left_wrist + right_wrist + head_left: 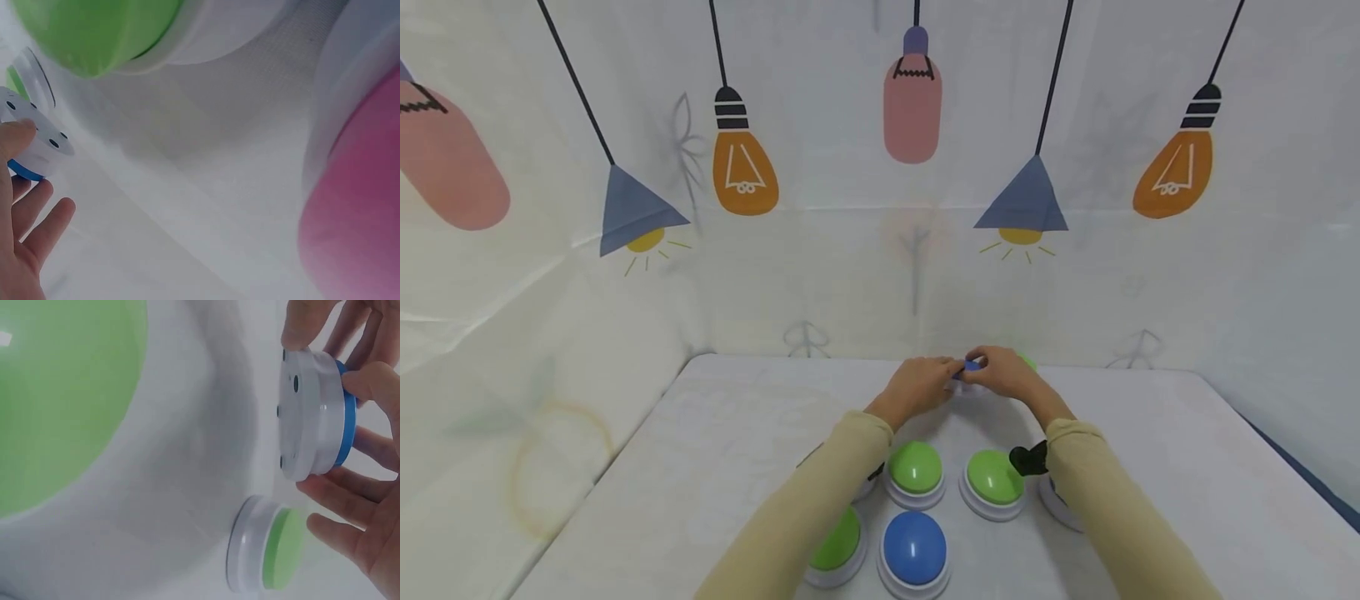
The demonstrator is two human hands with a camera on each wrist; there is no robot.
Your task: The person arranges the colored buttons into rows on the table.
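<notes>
A round push button with a blue top and white base (306, 419) is held up on its side at the back of the table, between both hands. My left hand (922, 383) grips it from the left; in the left wrist view its thumb lies on the white underside, which has several dark holes. From the right, my right hand (1003, 372) holds the button's edge with its fingers. In the head view the fingers cover most of the button, leaving a bit of blue (972, 365). A small green-topped button (284, 550) stands close to the right hand.
Nearer me on the white table (700, 467) stand larger buttons: green ones (916, 467) (996, 477), a blue one (915, 547) and another green (838, 542) partly under the left sleeve. The left wrist view shows a pink one (356, 219). A lamp-printed sheet (835, 275) hangs behind.
</notes>
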